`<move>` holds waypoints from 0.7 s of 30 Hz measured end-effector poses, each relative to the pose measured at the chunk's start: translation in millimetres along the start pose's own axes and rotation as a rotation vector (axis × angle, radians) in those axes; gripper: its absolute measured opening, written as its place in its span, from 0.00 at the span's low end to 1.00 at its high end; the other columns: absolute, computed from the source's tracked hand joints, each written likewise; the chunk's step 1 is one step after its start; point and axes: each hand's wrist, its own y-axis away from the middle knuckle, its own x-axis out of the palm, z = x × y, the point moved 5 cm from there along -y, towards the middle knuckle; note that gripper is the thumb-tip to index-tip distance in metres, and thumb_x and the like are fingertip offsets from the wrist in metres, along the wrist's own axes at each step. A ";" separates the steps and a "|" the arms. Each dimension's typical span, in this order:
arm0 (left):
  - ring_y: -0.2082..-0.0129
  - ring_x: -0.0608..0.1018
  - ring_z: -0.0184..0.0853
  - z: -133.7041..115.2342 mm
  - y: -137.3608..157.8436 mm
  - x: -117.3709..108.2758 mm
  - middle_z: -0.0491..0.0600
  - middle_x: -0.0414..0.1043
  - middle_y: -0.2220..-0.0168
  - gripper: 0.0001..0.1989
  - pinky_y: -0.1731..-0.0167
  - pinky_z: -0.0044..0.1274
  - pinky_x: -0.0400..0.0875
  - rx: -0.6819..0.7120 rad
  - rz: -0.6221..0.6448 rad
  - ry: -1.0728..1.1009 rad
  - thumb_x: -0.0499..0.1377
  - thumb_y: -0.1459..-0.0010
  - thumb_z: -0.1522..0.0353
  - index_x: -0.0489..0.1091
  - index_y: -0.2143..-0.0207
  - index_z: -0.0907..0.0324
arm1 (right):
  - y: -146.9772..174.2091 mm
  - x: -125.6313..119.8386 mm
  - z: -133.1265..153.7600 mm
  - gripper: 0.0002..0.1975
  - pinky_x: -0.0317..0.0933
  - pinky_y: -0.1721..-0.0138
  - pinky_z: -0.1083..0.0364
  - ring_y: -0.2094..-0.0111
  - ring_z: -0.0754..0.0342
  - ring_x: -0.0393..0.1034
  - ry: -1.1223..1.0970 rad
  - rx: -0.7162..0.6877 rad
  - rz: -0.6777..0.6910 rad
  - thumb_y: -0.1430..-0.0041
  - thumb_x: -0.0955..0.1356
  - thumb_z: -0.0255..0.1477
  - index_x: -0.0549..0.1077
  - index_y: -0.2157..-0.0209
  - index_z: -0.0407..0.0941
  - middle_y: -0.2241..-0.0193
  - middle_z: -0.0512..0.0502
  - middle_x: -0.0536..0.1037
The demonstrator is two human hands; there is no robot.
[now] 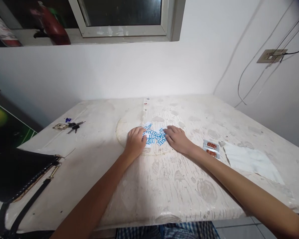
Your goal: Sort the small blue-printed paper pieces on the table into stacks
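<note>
Head view, bottom edge: blue checked fabric (184, 231); grey floor tiles (241, 229) lower right.
Table: pale cover (164, 186), streaked, blotched grey; faint yellowish ring round the middle.
Bag: black (22, 169), lower left, strap (31, 204) trailing toward the corner.
White cloth: (251, 162) flat, right of frame; pack with two reddish pods (211, 145) just left of it.
Left hand: (135, 142) palm down, fingers close together; grip underneath cannot be told.
Right hand: (178, 138) palm down, fingers slightly spread; grip likewise hidden.
Blue-and-white pieces: (153, 136) loose heap, frame centre, between both hands, fingertips at its edges.
Keys: (74, 126) left of frame.
Wall: white (129, 69); socket (271, 56) and loose wires upper right.
Window: (124, 31) top, dark glass; red bottle (53, 28) on the sill, upper left.
</note>
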 end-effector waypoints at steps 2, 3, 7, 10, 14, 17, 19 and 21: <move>0.48 0.65 0.39 -3.6 1.6 4.7 0.52 0.65 0.50 0.15 0.47 0.34 0.55 0.014 0.061 -0.018 0.48 0.44 0.67 0.66 0.56 0.59 | 2.6 1.3 10.9 0.22 0.42 0.46 0.38 0.42 0.43 0.47 -0.021 -0.064 0.049 0.38 0.52 0.38 0.58 0.44 0.47 0.43 0.40 0.57; 0.46 0.63 0.40 -5.7 2.4 7.0 0.52 0.63 0.47 0.16 0.46 0.35 0.53 0.032 0.104 -0.017 0.48 0.43 0.66 0.65 0.54 0.59 | 3.9 1.8 17.9 0.23 0.41 0.45 0.38 0.41 0.43 0.45 -0.046 -0.124 0.078 0.38 0.52 0.39 0.57 0.43 0.49 0.42 0.42 0.56; 0.41 0.57 0.39 -12.7 2.3 10.3 0.52 0.51 0.40 0.21 0.44 0.35 0.52 0.152 0.281 0.054 0.47 0.42 0.61 0.60 0.47 0.57 | 4.0 1.8 31.7 0.22 0.39 0.43 0.41 0.40 0.47 0.44 -0.135 -0.319 0.157 0.37 0.52 0.39 0.55 0.43 0.54 0.40 0.48 0.54; 0.41 0.55 0.37 -13.4 -1.6 8.0 0.50 0.48 0.39 0.24 0.44 0.34 0.51 0.208 0.317 0.073 0.46 0.42 0.60 0.55 0.44 0.56 | -3.4 4.1 15.9 0.23 0.38 0.44 0.39 0.39 0.44 0.42 -0.105 -0.190 0.153 0.38 0.52 0.40 0.54 0.42 0.53 0.39 0.47 0.52; 0.41 0.56 0.40 -6.9 -3.3 4.9 0.57 0.52 0.41 0.23 0.43 0.36 0.48 0.070 0.172 -0.068 0.45 0.41 0.63 0.56 0.45 0.63 | -4.3 9.4 4.3 0.26 0.36 0.44 0.37 0.39 0.38 0.38 -0.044 -0.046 0.153 0.38 0.51 0.43 0.53 0.41 0.50 0.39 0.43 0.49; 0.43 0.58 0.49 -2.4 4.1 9.1 0.65 0.56 0.44 0.23 0.46 0.43 0.49 -0.097 0.150 -0.205 0.44 0.41 0.64 0.60 0.48 0.69 | 2.3 10.9 17.7 0.29 0.35 0.44 0.35 0.39 0.37 0.37 -0.041 -0.071 0.153 0.40 0.51 0.46 0.52 0.40 0.49 0.39 0.41 0.48; 0.43 0.57 0.52 -2.7 8.3 14.1 0.67 0.55 0.44 0.23 0.48 0.47 0.50 -0.124 0.192 -0.232 0.44 0.41 0.64 0.59 0.48 0.70 | 5.6 10.6 30.5 0.30 0.34 0.44 0.35 0.39 0.38 0.36 -0.055 -0.121 0.160 0.40 0.51 0.47 0.51 0.40 0.50 0.39 0.42 0.48; 0.42 0.55 0.52 -3.1 8.5 18.1 0.65 0.53 0.42 0.23 0.48 0.49 0.49 -0.100 0.239 -0.205 0.45 0.41 0.64 0.58 0.46 0.67 | 5.3 9.7 38.6 0.29 0.33 0.44 0.35 0.39 0.39 0.36 -0.079 -0.152 0.181 0.40 0.50 0.47 0.51 0.40 0.51 0.38 0.45 0.48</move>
